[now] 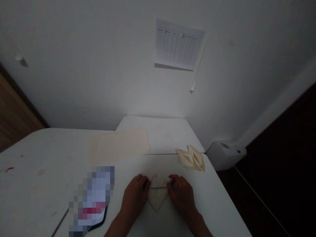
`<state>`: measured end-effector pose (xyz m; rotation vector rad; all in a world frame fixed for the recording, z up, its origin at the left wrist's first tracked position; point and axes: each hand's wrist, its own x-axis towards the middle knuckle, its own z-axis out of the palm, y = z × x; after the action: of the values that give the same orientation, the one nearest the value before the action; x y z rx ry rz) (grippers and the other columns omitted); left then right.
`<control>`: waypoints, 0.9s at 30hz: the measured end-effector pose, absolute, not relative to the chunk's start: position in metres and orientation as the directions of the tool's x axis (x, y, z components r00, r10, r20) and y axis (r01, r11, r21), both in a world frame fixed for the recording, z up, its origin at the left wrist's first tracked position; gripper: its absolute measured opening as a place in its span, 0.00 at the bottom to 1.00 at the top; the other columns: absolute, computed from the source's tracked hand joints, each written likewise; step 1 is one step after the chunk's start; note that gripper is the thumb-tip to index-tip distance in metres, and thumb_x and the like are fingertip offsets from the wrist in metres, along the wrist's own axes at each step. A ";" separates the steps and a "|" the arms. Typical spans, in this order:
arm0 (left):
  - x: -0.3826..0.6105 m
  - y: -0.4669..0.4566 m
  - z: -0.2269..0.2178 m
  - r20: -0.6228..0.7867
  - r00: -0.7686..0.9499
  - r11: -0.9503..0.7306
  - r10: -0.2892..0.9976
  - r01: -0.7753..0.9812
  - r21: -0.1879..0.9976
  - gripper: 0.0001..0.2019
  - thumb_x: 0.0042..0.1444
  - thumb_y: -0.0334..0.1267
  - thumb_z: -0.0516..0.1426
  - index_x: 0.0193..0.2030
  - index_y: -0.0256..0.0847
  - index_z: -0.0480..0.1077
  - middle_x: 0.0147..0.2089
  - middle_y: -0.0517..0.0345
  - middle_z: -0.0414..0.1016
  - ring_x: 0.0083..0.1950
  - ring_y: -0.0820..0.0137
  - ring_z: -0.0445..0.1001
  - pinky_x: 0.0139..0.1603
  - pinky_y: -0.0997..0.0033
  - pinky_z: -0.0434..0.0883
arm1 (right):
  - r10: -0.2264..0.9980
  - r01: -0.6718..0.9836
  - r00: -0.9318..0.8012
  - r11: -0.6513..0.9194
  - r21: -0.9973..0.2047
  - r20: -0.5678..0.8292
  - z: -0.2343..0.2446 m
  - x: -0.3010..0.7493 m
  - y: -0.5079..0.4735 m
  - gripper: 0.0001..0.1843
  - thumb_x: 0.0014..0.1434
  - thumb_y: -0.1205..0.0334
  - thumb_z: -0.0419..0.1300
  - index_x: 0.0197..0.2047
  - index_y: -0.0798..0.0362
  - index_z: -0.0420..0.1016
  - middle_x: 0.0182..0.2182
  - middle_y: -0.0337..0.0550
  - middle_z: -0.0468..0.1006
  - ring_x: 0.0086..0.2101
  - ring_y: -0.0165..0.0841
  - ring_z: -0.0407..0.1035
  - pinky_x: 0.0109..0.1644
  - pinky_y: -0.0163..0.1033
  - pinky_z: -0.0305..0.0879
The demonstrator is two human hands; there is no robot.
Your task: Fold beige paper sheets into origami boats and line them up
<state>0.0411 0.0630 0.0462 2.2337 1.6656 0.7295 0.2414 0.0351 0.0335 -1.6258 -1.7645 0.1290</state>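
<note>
A cream folded paper (157,197) lies on the white table in front of me. It is diamond-shaped, with a crease down its middle and a dark horizontal line across it where two folded edges meet. My left hand (136,191) is closed at its left corner, thumb and fingers pinching the edge. On the opposite side my right hand (181,194) pinches the right corner, with the index finger bent above the thumb. Farther back to the right sit folded paper boats (189,158), close together and partly overlapping.
A flat cream sheet (118,144) lies at the back left. Left of my hands is a blurred-out device (96,197) with a dark edge. Table seams (163,154) run between the tabletops. A white plastic jug (225,153) stands beyond the right edge. A printed chart (179,44) hangs on the wall.
</note>
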 end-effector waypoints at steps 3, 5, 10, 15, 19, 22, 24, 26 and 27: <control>0.041 0.064 0.048 0.213 0.213 -0.294 0.953 0.816 0.497 0.10 0.62 0.34 0.50 0.31 0.41 0.70 0.34 0.56 0.72 0.38 0.66 0.73 0.39 0.69 0.66 | 0.901 0.831 0.051 0.201 -0.518 0.431 0.034 0.241 0.035 0.09 0.58 0.65 0.57 0.43 0.50 0.73 0.29 0.42 0.76 0.32 0.36 0.72 0.39 0.38 0.66; 0.041 0.064 0.049 0.197 0.209 -0.281 0.958 0.818 0.502 0.10 0.62 0.34 0.50 0.32 0.41 0.70 0.34 0.56 0.72 0.38 0.67 0.72 0.40 0.69 0.66 | 0.900 0.834 0.052 0.199 -0.514 0.432 0.034 0.241 0.036 0.09 0.58 0.65 0.57 0.43 0.50 0.73 0.29 0.42 0.76 0.32 0.36 0.72 0.39 0.38 0.65; 0.042 0.064 0.050 0.188 0.200 -0.269 0.962 0.817 0.510 0.10 0.61 0.34 0.51 0.31 0.40 0.71 0.35 0.56 0.72 0.38 0.67 0.72 0.40 0.69 0.66 | 0.886 0.871 -0.012 0.237 -0.430 0.464 0.035 0.236 0.035 0.08 0.58 0.69 0.57 0.40 0.51 0.74 0.32 0.43 0.76 0.35 0.38 0.70 0.40 0.40 0.65; 0.042 0.065 0.049 0.194 0.214 -0.285 0.957 0.816 0.504 0.10 0.61 0.34 0.51 0.31 0.40 0.71 0.34 0.56 0.72 0.38 0.67 0.73 0.39 0.70 0.66 | 0.841 0.891 -0.238 0.389 -0.236 0.485 0.036 0.230 0.031 0.11 0.58 0.76 0.56 0.39 0.51 0.74 0.36 0.44 0.74 0.37 0.37 0.67 0.40 0.39 0.64; 0.041 0.066 0.047 0.186 0.222 -0.287 0.957 0.814 0.505 0.10 0.61 0.34 0.51 0.31 0.40 0.71 0.35 0.55 0.72 0.39 0.66 0.73 0.41 0.68 0.67 | 0.798 0.816 -0.449 0.550 -0.179 0.402 0.039 0.232 0.031 0.13 0.60 0.73 0.58 0.46 0.49 0.72 0.38 0.42 0.74 0.38 0.36 0.65 0.44 0.40 0.62; 0.042 0.068 0.044 0.182 0.223 -0.286 0.958 0.809 0.514 0.11 0.62 0.35 0.50 0.31 0.40 0.71 0.35 0.54 0.72 0.40 0.65 0.73 0.42 0.66 0.68 | 0.797 0.808 -0.487 0.566 -0.162 0.356 0.038 0.235 0.033 0.14 0.60 0.72 0.60 0.48 0.48 0.71 0.39 0.41 0.74 0.39 0.35 0.65 0.44 0.40 0.61; 0.041 0.068 0.041 0.200 0.225 -0.297 0.954 0.805 0.514 0.11 0.62 0.36 0.50 0.31 0.40 0.70 0.35 0.55 0.72 0.39 0.65 0.73 0.42 0.66 0.69 | 0.801 0.815 -0.496 0.563 -0.138 0.336 0.037 0.236 0.035 0.15 0.60 0.71 0.60 0.49 0.48 0.71 0.40 0.41 0.73 0.39 0.36 0.64 0.44 0.40 0.60; 0.039 0.067 0.038 0.257 0.225 -0.329 0.940 0.797 0.507 0.09 0.62 0.36 0.50 0.35 0.40 0.71 0.36 0.55 0.72 0.40 0.65 0.73 0.42 0.66 0.70 | 0.800 0.820 -0.502 0.561 -0.113 0.330 0.037 0.235 0.036 0.13 0.60 0.70 0.60 0.48 0.48 0.71 0.40 0.41 0.73 0.39 0.36 0.64 0.44 0.41 0.59; 0.038 0.066 0.036 0.300 0.225 -0.353 0.927 0.796 0.492 0.08 0.62 0.36 0.50 0.38 0.40 0.71 0.38 0.54 0.72 0.40 0.65 0.73 0.42 0.66 0.70 | 0.800 0.823 -0.502 0.559 -0.104 0.329 0.037 0.235 0.036 0.12 0.61 0.69 0.60 0.48 0.48 0.71 0.40 0.41 0.73 0.39 0.36 0.64 0.44 0.41 0.58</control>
<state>0.0381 0.0656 0.0365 2.2640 1.6286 0.8153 0.2345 0.0360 0.0373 -1.3296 -2.4571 -0.0940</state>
